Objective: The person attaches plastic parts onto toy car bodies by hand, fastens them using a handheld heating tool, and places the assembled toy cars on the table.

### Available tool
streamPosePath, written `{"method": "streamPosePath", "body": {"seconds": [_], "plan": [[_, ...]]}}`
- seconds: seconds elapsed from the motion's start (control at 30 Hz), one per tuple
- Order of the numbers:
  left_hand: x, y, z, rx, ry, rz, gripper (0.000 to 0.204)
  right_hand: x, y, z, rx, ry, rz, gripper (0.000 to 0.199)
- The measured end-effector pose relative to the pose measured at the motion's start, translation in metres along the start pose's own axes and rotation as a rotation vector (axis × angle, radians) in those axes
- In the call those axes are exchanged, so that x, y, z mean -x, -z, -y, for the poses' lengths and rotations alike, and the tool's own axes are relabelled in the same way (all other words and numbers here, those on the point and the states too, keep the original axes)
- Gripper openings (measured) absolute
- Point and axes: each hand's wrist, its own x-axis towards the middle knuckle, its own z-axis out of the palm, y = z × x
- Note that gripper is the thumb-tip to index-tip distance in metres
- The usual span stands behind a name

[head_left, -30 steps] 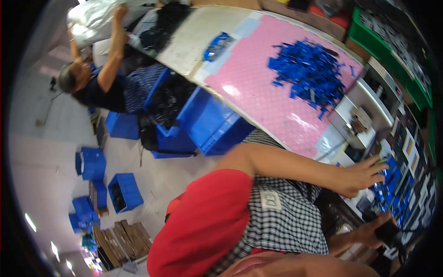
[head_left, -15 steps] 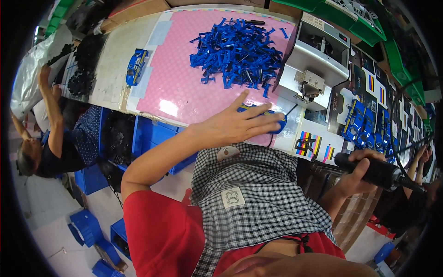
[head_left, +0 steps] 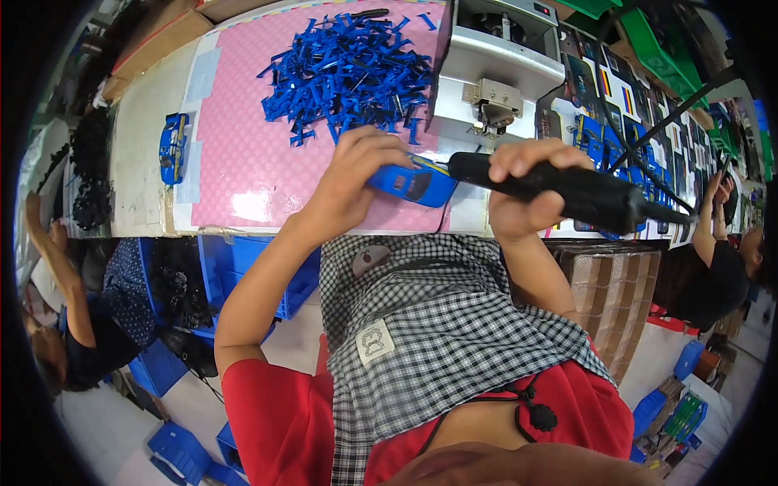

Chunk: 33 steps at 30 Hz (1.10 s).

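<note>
A blue toy car body with a yellow stripe and dark windows lies tilted near the front edge of the bench. My left hand grips its left end, fingers curled over the top. In my right hand is a black electric screwdriver, held level with its tip pointing left. That tip meets or overlaps the car's upper right end; whether they touch I cannot tell. Behind my left hand, on a pink mat, spreads a heap of small blue plastic parts.
A silver metal machine stands behind the screwdriver. More blue car bodies lie to the right under a black cable; one blue car sits at left. Blue bins stand below the bench. Other people work on both sides.
My right hand has brought the screwdriver left and up to the car body. My left hand has gone from lying spread over the car to gripping its left end. The whole view has shifted.
</note>
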Motion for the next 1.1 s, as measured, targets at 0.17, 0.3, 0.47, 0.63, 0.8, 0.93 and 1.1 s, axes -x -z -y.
{"method": "streamPosePath", "body": {"seconds": [0.17, 0.3, 0.47, 0.63, 0.8, 0.93, 1.1], "plan": [[0.003, 0.006, 0.005, 0.168, 0.123, 0.03, 0.054, 0.004, 0.028, 0.014, 0.155, -0.094, -0.059, 0.043], [-0.009, 0.001, 0.008, -0.104, -0.113, 0.221, 0.042, -0.003, 0.047, 0.038, 0.203, -0.126, -0.055, 0.043], [-0.009, -0.014, -0.012, -0.107, -0.063, 0.092, 0.047, -0.006, 0.041, 0.043, 0.449, -0.082, 0.009, 0.046], [0.023, -0.042, -0.036, -0.077, 0.253, -0.202, 0.041, -0.011, 0.031, 0.043, 0.169, -0.076, 0.0, 0.049], [0.015, -0.068, -0.049, 0.0, 0.358, -0.28, 0.038, 0.0, 0.013, 0.033, 0.152, -0.156, 0.037, 0.053], [0.024, -0.022, -0.014, -0.184, 0.308, -0.506, 0.035, 0.004, 0.017, 0.028, 0.233, -0.227, 0.099, 0.054], [0.022, 0.03, 0.029, -0.56, 0.612, -0.465, 0.018, 0.005, 0.02, 0.026, 0.184, -0.178, 0.069, 0.052]]}}
